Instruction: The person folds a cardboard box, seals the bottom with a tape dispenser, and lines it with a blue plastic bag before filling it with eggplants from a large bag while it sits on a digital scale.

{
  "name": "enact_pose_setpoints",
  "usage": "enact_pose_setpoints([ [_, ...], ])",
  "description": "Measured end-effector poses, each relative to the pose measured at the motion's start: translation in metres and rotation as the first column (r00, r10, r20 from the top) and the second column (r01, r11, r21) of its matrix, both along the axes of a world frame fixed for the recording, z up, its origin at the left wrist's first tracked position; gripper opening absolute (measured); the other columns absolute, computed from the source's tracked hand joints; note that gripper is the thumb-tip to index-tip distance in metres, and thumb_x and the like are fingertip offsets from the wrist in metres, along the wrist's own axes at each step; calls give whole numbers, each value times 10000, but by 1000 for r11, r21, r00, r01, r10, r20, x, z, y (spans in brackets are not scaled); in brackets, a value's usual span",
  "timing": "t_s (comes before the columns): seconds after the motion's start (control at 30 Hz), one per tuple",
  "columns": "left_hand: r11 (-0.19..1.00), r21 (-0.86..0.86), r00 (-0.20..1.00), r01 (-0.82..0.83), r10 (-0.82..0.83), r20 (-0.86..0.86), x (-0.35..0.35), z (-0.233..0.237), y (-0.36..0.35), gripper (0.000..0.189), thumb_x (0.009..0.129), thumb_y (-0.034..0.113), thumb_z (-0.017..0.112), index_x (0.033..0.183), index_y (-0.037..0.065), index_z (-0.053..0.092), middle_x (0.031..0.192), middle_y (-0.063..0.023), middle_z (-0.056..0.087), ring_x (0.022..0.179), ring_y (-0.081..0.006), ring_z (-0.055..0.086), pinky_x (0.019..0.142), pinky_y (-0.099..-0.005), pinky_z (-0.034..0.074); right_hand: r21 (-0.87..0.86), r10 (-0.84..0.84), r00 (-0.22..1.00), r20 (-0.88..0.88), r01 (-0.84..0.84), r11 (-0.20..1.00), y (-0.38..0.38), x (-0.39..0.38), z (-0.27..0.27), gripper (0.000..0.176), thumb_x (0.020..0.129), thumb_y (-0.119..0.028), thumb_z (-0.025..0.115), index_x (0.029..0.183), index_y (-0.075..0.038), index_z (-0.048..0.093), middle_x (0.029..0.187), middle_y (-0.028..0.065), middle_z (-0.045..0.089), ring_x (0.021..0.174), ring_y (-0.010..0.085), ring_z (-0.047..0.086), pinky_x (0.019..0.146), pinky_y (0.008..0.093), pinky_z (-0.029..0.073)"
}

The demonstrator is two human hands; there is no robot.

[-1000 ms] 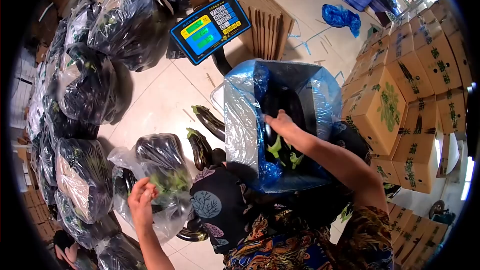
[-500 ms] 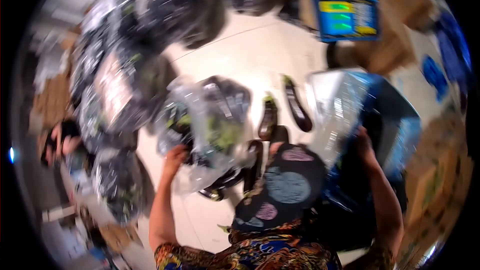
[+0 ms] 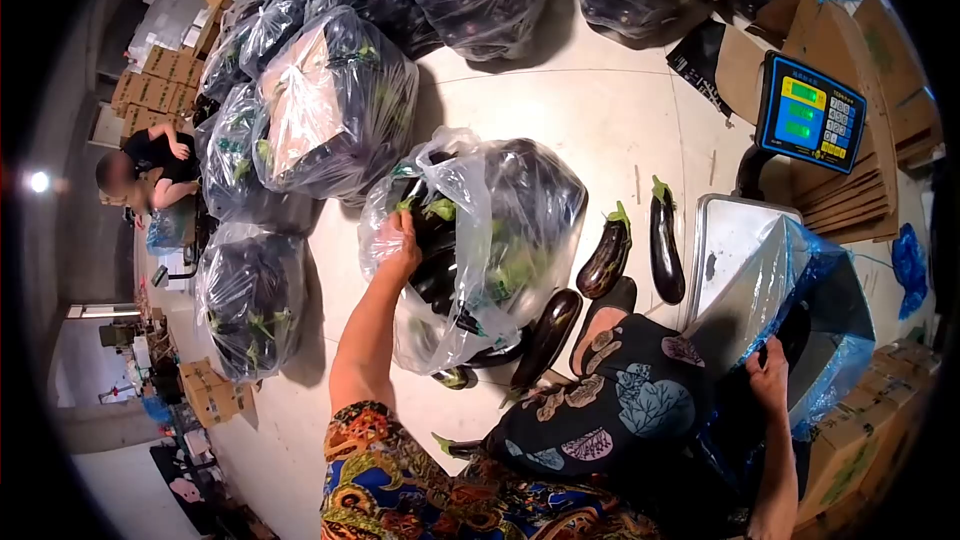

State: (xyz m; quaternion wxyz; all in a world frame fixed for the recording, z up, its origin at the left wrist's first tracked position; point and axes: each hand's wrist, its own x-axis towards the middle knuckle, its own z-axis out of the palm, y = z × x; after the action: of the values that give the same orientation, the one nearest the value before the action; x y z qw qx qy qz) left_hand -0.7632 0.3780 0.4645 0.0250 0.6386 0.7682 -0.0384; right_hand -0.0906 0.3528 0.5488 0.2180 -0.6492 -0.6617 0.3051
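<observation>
My left hand (image 3: 398,245) is at the mouth of a clear plastic bag (image 3: 470,230) full of eggplants, its fingers closed round a dark eggplant (image 3: 432,225) near the green cap. On the right, my right hand (image 3: 768,372) is inside the opening of a blue-lined container (image 3: 835,380). Its fingers are curled on a dark, long shape that looks like an eggplant (image 3: 795,332); the lower part is hidden. Loose on the floor between them lie an eggplant (image 3: 606,258), a slimmer eggplant (image 3: 666,245) and another eggplant (image 3: 548,338) against the bag.
A scale display (image 3: 812,112) stands over a metal scale platform (image 3: 720,240) beside the container. Several filled bags (image 3: 340,120) line the far and left sides. Flattened cardboard (image 3: 840,200) leans at right, above cartons (image 3: 850,440). Another person (image 3: 160,170) sits far left.
The view has turned, so the bag and scale sit further right. My left hand has gone from the bag's lower left side up into its mouth. My right hand stays at the blue-lined container.
</observation>
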Motion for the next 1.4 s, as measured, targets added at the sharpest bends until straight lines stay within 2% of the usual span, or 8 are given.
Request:
enact_pose_setpoints([
  [0.2,984,-170,941,-55,-6,-338,10,10,27,554,596,202,792,1046,70,496,1085,-171,483,1029,-381,546,881,-471,455,-378,-138,987,79,158,912,-4,1,27,318,804,-110,649,1074,33,562,794,151,595,715,235,578,741,361,478],
  [0.47,972,-158,977,-174,191,94,28,9,-23,859,645,400,770,1296,-32,411,1259,-250,514,1126,-406,538,922,-443,460,-226,119,991,68,-101,969,-5,-8,43,336,792,-84,640,1091,46,560,955,212,582,802,304,571,771,374,476],
  [0.53,872,-293,669,-393,489,559,48,58,-18,818,650,402,787,1257,-35,457,1140,-184,599,1004,-327,607,842,-397,498,-215,147,987,65,-130,968,-3,-14,58,322,799,-88,617,1083,50,557,994,228,576,857,345,565,805,385,465],
  [0.63,698,-384,-97,-605,415,905,72,116,-32,648,719,310,777,1222,16,493,1025,-76,601,899,-202,599,805,-329,501,-218,133,990,41,-120,968,-2,-21,66,303,805,-90,592,1069,54,555,1016,245,573,911,393,558,845,402,452],
  [0.83,813,-128,-208,-568,8,978,88,198,-34,684,764,405,722,1274,37,452,1090,-78,570,1014,-218,567,926,-365,465,-30,186,982,33,-185,982,-5,-15,61,270,808,-36,604,1062,52,584,863,184,593,752,269,579,720,344,477],
  [0.97,900,-28,-178,-434,-55,982,154,250,-7,835,745,476,720,1396,96,359,1199,-78,506,1091,-219,529,930,-377,470,-133,32,970,-239,-65,989,8,-38,107,257,809,-24,636,1058,37,614,727,35,566,654,65,511,597,228,442],
  [1.13,989,15,-343,-150,-66,937,292,288,39,665,881,387,638,1402,103,339,1238,-74,494,1134,-201,521,975,-375,462,39,243,880,-409,-249,968,21,-83,175,745,763,-253,779,1386,-47,428,1260,149,568,1149,271,567,896,375,491],
  [1.4,868,17,-275,496,138,951,449,310,69,604,828,215,703,1316,9,413,1175,-86,552,1090,-176,525,965,-325,419,-187,-13,481,-877,-317,930,7,-21,200,804,736,-220,784,1374,-8,342,1116,83,561,1008,145,543,857,279,452],
])
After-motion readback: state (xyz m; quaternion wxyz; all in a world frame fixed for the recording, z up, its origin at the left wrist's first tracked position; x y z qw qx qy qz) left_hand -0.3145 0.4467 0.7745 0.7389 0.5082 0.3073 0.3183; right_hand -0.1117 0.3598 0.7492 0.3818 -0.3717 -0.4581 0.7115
